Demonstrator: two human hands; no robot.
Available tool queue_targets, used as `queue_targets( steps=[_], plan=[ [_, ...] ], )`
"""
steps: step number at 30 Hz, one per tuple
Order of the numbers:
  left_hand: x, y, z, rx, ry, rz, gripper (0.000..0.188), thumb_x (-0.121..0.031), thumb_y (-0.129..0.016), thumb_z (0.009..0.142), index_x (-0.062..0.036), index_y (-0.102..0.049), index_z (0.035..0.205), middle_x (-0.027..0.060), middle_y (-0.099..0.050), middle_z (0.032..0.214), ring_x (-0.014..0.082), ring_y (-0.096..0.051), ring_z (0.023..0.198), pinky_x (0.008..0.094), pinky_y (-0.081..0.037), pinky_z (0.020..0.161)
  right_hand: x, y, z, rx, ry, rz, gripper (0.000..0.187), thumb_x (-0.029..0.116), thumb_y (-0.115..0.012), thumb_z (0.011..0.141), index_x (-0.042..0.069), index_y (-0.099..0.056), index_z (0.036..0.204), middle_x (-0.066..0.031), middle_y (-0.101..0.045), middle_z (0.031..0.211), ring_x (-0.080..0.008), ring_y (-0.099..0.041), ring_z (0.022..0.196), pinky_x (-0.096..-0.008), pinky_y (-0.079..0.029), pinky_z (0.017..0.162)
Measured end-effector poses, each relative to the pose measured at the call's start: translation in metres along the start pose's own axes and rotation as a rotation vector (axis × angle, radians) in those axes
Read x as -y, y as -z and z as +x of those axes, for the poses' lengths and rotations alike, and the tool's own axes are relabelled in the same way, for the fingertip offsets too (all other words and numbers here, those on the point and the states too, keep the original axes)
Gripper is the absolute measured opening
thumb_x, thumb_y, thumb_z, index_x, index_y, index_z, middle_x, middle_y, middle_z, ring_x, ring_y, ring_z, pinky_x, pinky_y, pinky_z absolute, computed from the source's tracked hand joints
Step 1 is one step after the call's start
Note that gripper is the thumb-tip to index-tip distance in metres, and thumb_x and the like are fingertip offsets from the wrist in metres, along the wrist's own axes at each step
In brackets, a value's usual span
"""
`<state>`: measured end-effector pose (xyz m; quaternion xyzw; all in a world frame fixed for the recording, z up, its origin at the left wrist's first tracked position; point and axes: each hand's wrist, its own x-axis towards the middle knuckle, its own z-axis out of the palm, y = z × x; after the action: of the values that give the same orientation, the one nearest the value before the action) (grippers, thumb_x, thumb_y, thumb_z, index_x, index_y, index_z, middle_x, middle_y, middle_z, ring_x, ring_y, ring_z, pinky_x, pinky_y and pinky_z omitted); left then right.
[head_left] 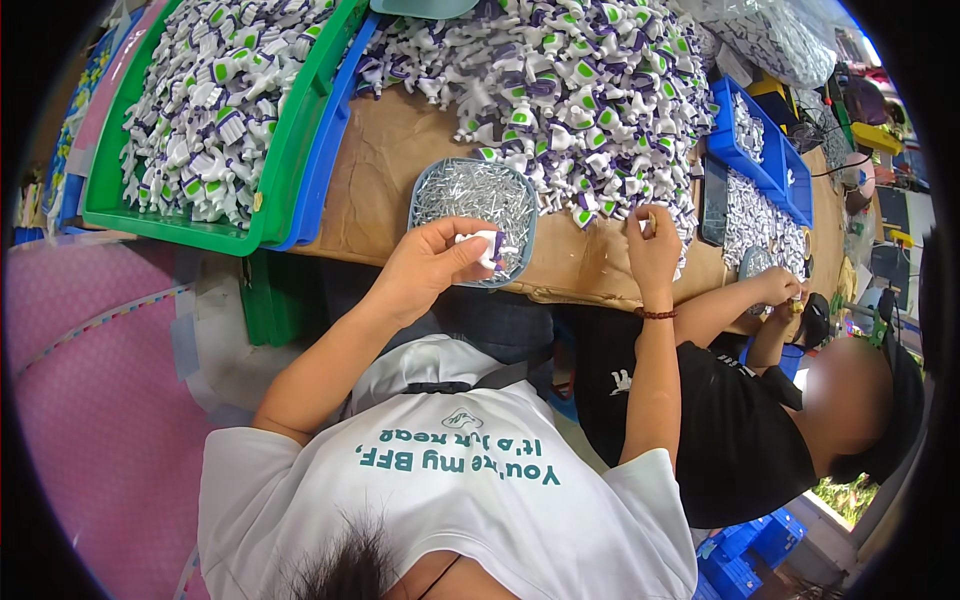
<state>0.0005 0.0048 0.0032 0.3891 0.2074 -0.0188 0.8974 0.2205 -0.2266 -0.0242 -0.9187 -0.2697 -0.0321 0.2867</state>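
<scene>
My left hand (418,268) is closed, pinching a small white and purple plastic figure piece (490,250) over the near rim of a grey-blue tub (414,205). Small silvery metal pins or screws (475,192) fill that tub. To the right, my right hand (655,255) is at the near edge of a big heap of white, purple and green plastic figure pieces (560,95). Its fingertips are pinched together; a whitish bit shows at them, too small to name.
A green crate (255,235) of similar pieces stands at the left, with a blue tray (318,185) beside it. On the right are a divided blue tray (765,180) and small white parts (755,225). Close by, a co-worker in black (700,425) handles something small at the brown-covered table (375,165).
</scene>
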Motion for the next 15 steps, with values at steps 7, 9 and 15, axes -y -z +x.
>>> queue_targets(
  steps=[7, 9, 15],
  plan=[
    [0.0, 0.0, 0.0, -0.002, 0.015, -0.028, 0.023, -0.013, -0.051, 0.09, -0.001, -0.053, 0.11, 0.0064, -0.059, 0.097, 0.0173, -0.062, 0.089, 0.0245, -0.051, 0.075, 0.001, -0.01, -0.016, 0.095, 0.088, 0.175, 0.011, 0.008, -0.062, 0.076, 0.004, -0.062, 0.087, -0.0108, -0.06, 0.076, -0.0194, -0.055, 0.057, -0.0295, -0.043, 0.054],
    [0.002, 0.004, 0.0, -0.016, 0.013, -0.032, 0.022, -0.012, -0.051, 0.09, -0.0009, -0.053, 0.11, 0.0064, -0.059, 0.097, 0.0173, -0.062, 0.089, 0.0246, -0.051, 0.075, 0.018, -0.001, -0.013, 0.231, -0.005, 0.147, 0.011, 0.009, -0.063, 0.077, 0.003, -0.062, 0.086, -0.0118, -0.06, 0.076, -0.0224, -0.056, 0.059, -0.0308, -0.044, 0.056],
    [0.003, -0.001, 0.004, -0.006, 0.03, -0.04, 0.022, -0.011, -0.051, 0.09, -0.001, -0.053, 0.109, 0.0064, -0.059, 0.097, 0.0175, -0.062, 0.088, 0.0248, -0.051, 0.075, 0.034, -0.025, -0.026, 0.225, 0.234, 0.09, 0.016, 0.008, -0.067, 0.074, 0.003, -0.062, 0.089, -0.0111, -0.062, 0.084, -0.0249, -0.058, 0.068, -0.031, -0.045, 0.059]
  ],
)
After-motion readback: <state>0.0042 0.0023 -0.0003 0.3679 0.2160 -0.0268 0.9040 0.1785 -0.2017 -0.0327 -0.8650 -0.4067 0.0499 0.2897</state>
